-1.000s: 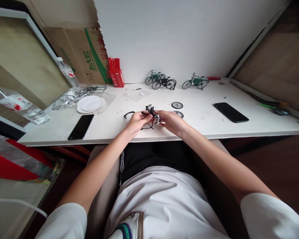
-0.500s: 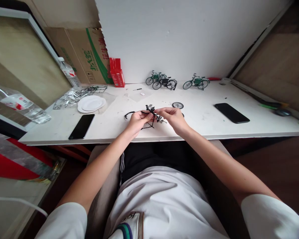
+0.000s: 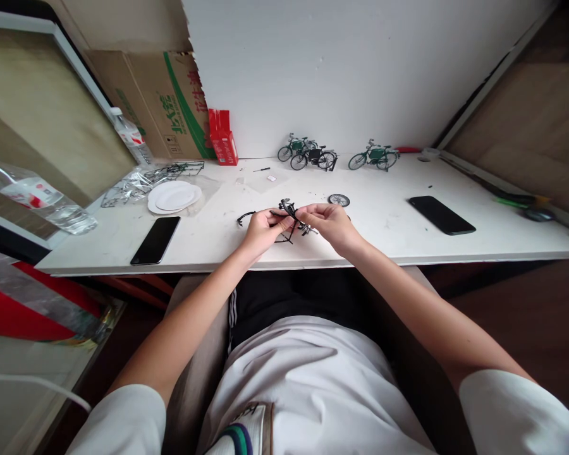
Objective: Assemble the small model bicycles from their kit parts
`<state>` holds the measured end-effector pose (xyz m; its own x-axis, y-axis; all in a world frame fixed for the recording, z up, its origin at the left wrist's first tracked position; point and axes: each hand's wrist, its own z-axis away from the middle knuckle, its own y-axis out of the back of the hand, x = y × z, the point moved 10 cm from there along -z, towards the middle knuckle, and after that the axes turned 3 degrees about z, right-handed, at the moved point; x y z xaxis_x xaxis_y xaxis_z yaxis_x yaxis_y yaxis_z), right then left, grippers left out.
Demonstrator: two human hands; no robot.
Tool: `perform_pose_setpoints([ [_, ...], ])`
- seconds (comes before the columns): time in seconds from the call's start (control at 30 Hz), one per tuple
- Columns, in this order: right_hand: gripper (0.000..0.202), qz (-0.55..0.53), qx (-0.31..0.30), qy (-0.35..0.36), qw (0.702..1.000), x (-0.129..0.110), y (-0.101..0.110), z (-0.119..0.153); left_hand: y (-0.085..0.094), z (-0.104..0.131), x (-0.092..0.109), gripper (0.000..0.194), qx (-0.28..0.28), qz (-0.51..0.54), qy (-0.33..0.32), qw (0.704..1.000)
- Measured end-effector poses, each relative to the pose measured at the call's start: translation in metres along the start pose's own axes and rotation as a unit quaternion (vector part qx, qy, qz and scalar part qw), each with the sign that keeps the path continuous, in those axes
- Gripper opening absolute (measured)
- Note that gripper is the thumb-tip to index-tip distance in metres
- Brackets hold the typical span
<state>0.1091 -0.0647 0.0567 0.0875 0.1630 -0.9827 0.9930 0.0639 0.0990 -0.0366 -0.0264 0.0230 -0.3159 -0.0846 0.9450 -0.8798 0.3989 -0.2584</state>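
My left hand [image 3: 264, 232] is closed, pinching a black model bicycle frame [image 3: 289, 207] between thumb and fingers above the front part of the table. Thin black bars of the frame hang below the fingertips. My right hand [image 3: 332, 226] is closed too, its thumb and forefinger pressed together at the frame's right side; its fingertips hide the exact spot of contact. Small silvery parts show beneath the right fingers. A curved black piece, like a mudguard [image 3: 243, 217], sticks out left of my left hand. Just behind my right hand lies a small spoked wheel [image 3: 339, 200].
Model bicycles [image 3: 373, 156] stand along the back wall. A small screwdriver [image 3: 262, 169], white plates [image 3: 174, 196] and a red box [image 3: 223, 138] are farther back. Phones lie on the left [image 3: 155, 241] and right [image 3: 442, 215]. Plastic bottles [image 3: 40, 196] stand at the left.
The black frame has turned slightly between my fingers, and its lower bars sit a little higher and farther right. Both hands stay in nearly the same place.
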Motion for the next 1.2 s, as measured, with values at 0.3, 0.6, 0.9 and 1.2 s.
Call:
perform_pose_setpoints([
  [0.3,0.05,0.011,0.041,0.028,0.999,0.001,-0.002,0.003,0.003,0.0,0.003,0.054,0.016,-0.014,-0.022,1.0],
  [0.6,0.051,0.023,0.042,0.043,0.998,0.004,-0.003,0.0,0.003,0.001,0.008,0.051,0.021,-0.022,-0.041,0.999],
  [0.9,0.052,0.051,0.03,0.052,0.997,0.0,-0.007,0.001,0.004,0.0,0.005,0.048,0.021,-0.012,-0.038,0.999],
  [1.2,0.046,0.114,0.004,0.087,0.99,-0.009,-0.013,0.005,0.004,0.0,0.002,0.047,0.016,-0.011,-0.036,0.999],
])
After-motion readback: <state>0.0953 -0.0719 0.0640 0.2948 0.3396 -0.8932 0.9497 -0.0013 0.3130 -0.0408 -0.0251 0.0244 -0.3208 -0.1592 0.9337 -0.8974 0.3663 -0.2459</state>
